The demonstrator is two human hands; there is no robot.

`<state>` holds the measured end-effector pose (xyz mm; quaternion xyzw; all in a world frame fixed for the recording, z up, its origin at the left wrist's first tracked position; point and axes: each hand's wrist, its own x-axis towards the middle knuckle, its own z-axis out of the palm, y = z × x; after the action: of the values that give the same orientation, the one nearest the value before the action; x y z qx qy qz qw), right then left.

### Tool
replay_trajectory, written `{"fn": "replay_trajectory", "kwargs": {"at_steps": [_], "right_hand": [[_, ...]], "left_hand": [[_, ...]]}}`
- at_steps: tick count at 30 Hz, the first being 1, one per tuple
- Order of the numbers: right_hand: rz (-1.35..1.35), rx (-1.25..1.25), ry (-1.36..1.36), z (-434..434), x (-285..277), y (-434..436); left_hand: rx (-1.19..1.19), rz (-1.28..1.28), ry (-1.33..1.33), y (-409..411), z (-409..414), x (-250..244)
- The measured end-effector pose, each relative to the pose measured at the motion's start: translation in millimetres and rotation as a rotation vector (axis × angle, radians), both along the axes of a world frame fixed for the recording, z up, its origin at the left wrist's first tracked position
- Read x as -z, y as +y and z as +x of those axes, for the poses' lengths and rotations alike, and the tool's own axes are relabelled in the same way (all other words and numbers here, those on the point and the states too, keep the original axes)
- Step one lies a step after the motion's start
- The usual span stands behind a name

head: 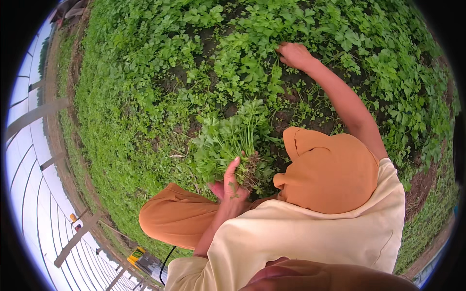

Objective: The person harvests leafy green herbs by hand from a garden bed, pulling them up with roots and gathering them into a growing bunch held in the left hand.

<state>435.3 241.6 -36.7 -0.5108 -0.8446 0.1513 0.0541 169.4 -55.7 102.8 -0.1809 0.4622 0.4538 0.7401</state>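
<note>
My left hand (233,183) is closed around a bunch of leafy green plants (233,138), which look like celery or parsley. The bunch's soil-marked roots (251,171) stick out on the right side, and its leaves spread up and to the left, low between my knees. My right hand (295,55) reaches out to the upper right, among the stems of leafy plants (255,54) growing in the bed. Its fingertips are partly hidden by leaves, so what they grip cannot be made out.
Dense green growth surrounds me, with dark soil (291,80) showing between plants. My knees in orange-brown trousers (331,171) flank the bunch. At the lower left are a yellow and grey object (136,256) and a black cable (165,263). Posts (36,114) and a ribbed greenhouse cover stand beyond.
</note>
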Motion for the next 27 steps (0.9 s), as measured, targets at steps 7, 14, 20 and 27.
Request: {"fn": "replay_trajectory", "kwargs": {"at_steps": [7,14,20,27], "right_hand": [[0.061,-0.044,-0.122,-1.1,9.1,13.8],[0.091,-0.084,-0.175,-16.3,10.5,1.7],[0.129,0.011,-0.036,0.9,-20.1,-8.6],[-0.631,0.115,-0.007,26.0,-56.1,-48.7]], "left_hand": [[-0.145,0.172,-0.096,42.0,-8.3,-33.3],[-0.15,0.223,-0.073,46.5,-6.4,-36.7],[-0.188,0.483,-0.05,63.3,-5.4,-60.1],[-0.134,0.679,0.016,70.2,-11.9,-31.9]]}}
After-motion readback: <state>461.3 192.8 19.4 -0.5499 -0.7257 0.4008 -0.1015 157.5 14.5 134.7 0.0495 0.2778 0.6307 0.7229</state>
